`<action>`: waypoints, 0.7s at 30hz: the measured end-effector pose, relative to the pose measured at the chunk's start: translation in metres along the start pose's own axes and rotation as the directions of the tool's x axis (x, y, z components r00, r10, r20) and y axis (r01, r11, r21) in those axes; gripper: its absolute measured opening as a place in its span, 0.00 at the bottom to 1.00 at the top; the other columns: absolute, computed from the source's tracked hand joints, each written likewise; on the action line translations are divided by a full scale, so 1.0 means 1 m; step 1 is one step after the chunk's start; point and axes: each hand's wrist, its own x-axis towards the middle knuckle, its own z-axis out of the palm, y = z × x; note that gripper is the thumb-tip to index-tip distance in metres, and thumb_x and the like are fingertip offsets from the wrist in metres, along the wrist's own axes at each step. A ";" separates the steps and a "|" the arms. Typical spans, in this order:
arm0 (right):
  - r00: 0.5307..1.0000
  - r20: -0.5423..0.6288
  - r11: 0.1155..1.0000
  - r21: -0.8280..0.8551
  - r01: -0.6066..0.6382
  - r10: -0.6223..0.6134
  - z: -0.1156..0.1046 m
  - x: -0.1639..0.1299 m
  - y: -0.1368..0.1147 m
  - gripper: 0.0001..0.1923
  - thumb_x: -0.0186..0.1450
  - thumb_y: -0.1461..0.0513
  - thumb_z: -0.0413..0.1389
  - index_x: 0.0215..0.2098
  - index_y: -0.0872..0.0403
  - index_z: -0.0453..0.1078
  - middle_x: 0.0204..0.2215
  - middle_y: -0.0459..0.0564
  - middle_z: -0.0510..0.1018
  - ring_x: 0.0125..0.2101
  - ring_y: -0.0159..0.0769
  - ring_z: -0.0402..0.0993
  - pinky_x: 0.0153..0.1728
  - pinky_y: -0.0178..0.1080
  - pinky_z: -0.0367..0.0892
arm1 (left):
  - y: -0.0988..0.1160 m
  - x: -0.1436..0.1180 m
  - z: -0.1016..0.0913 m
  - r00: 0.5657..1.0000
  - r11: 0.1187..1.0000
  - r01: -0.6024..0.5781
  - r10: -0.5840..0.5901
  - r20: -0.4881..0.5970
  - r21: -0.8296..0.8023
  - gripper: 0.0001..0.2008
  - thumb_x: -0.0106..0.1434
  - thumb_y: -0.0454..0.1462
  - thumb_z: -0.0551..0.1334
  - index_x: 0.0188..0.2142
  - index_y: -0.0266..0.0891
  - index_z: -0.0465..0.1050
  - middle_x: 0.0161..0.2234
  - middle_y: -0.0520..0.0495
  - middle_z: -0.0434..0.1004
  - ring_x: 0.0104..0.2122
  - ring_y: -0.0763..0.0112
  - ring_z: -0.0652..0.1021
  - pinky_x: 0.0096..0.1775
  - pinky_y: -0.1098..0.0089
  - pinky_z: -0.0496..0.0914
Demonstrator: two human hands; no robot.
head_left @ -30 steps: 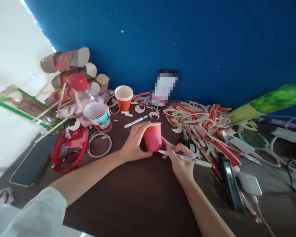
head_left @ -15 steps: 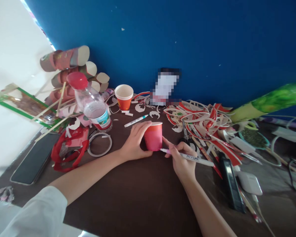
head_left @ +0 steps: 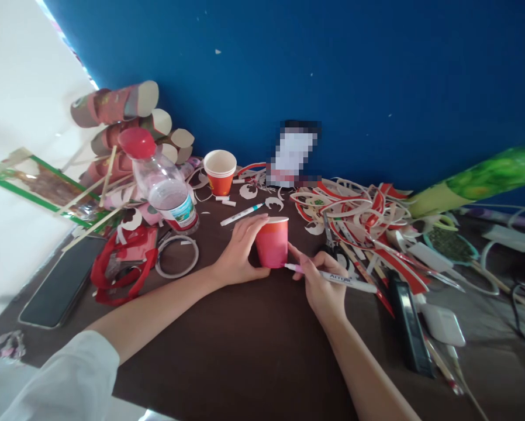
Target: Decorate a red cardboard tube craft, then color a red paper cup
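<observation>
The person's left hand [head_left: 238,254] is curled around the left side of a pink paper cup [head_left: 272,242], with the fingers bent over its wall and the thumb low near the base. The cup stands upright on the dark brown surface [head_left: 245,351], near the middle of the view, and its open rim faces up. The right hand [head_left: 321,283] is closed around a white marker [head_left: 332,277] in a writing grip. The pink tip of the marker touches the lower right side of the cup, close to its bottom edge, while the body of the marker points away to the right.

Behind the cup, a second white marker [head_left: 241,214] lies flat on the surface. Farther back stands an orange paper cup [head_left: 220,172], well apart from the hands. A plastic bottle [head_left: 161,184] with a red cap leans to the left of it. A dark phone [head_left: 56,286] lies at the left edge of the surface, beside some red straps [head_left: 117,266]. To the right of the hands there is a heap of red and white paper strips [head_left: 359,216], with scissors [head_left: 332,245] partly under them.
</observation>
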 end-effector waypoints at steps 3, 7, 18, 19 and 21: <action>1.000 0.013 1.000 0.001 -0.014 0.014 0.000 0.000 0.000 0.22 0.57 0.56 0.63 0.15 0.50 0.57 0.08 0.42 0.69 0.42 0.49 0.81 0.28 0.36 0.72 | -0.001 0.000 0.000 1.000 1.000 -0.001 0.001 -0.001 -0.009 0.50 0.47 0.36 0.68 0.65 0.43 0.44 0.61 0.36 0.60 0.60 0.45 0.63 0.58 0.44 0.59; 1.000 0.010 0.999 0.035 -0.018 0.017 -0.001 0.000 0.002 0.20 0.58 0.56 0.63 0.16 0.50 0.58 0.08 0.40 0.68 0.39 0.47 0.82 0.31 0.36 0.72 | -0.001 0.000 0.000 1.000 1.000 0.007 -0.007 0.003 0.003 0.51 0.46 0.36 0.69 0.65 0.44 0.43 0.61 0.35 0.59 0.60 0.45 0.63 0.58 0.44 0.59; 0.998 0.009 0.996 0.060 -0.067 0.066 -0.003 0.001 0.003 0.22 0.56 0.57 0.64 0.15 0.50 0.56 0.08 0.40 0.67 0.31 0.45 0.82 0.27 0.36 0.72 | -0.003 0.001 0.001 1.000 0.999 -0.022 0.022 0.006 -0.040 0.50 0.46 0.35 0.68 0.64 0.44 0.44 0.62 0.34 0.57 0.61 0.44 0.62 0.58 0.44 0.57; 0.998 0.002 0.996 0.071 -0.061 0.061 -0.003 0.001 0.003 0.21 0.57 0.57 0.64 0.15 0.49 0.57 0.08 0.40 0.67 0.31 0.44 0.82 0.30 0.38 0.74 | -0.002 0.001 0.001 1.000 0.999 -0.019 0.020 0.006 -0.043 0.50 0.46 0.35 0.68 0.64 0.44 0.44 0.62 0.34 0.57 0.61 0.44 0.62 0.58 0.44 0.57; 0.999 -0.012 0.996 0.078 -0.045 0.046 -0.003 0.000 0.002 0.20 0.58 0.57 0.63 0.16 0.49 0.58 0.09 0.39 0.67 0.32 0.44 0.83 0.37 0.40 0.74 | -0.002 0.001 0.000 1.000 0.999 -0.021 0.021 0.002 -0.050 0.50 0.46 0.35 0.68 0.64 0.44 0.44 0.62 0.34 0.57 0.61 0.44 0.62 0.58 0.44 0.57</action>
